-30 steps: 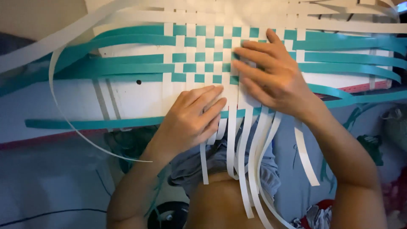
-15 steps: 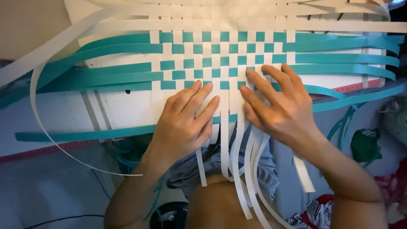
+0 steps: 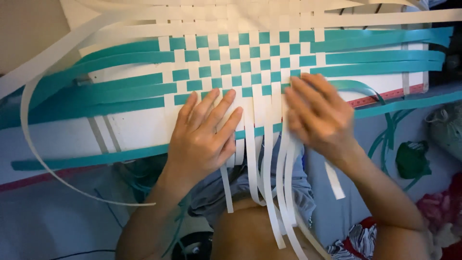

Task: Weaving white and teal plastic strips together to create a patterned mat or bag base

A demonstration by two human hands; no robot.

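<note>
Weave under inspection, read left to right. Far left: long white strip [image 3: 45, 161] curving down off the board edge in a loose loop, free end hanging toward the floor. Beside it, teal strips [image 3: 96, 91] fanning out leftward from the woven area, unwoven along that stretch, lying flat on the white board [image 3: 134, 127]. One further teal strip [image 3: 86, 159] running along the board's near edge, apart from the rest.

Centre: checkered woven patch [image 3: 236, 65] of teal and white, resting on the board, upper rows white on white, lower rows teal crossing white. Left hand [image 3: 204, 137] laid flat, palm down, on the patch's lower left edge, fingers spread and pointing away from the body, pressing on the white uprights; nothing pinched. Loose white strip ends [image 3: 269, 192] hanging from the patch's near edge down over the lap, between the two forearms.

Right of centre: right hand [image 3: 320, 115] blurred, palm down on the patch's lower right corner, fingers extended and slightly apart, touching the strips; whether any strip is pinched cannot be told. Hands near each other, not touching.

Right: teal strip ends [image 3: 385, 50] extending past the patch toward the board's right edge. Red ruler edge [image 3: 390, 95] showing along the board. Green object [image 3: 411, 159] on the floor below, well apart from the hand.
</note>
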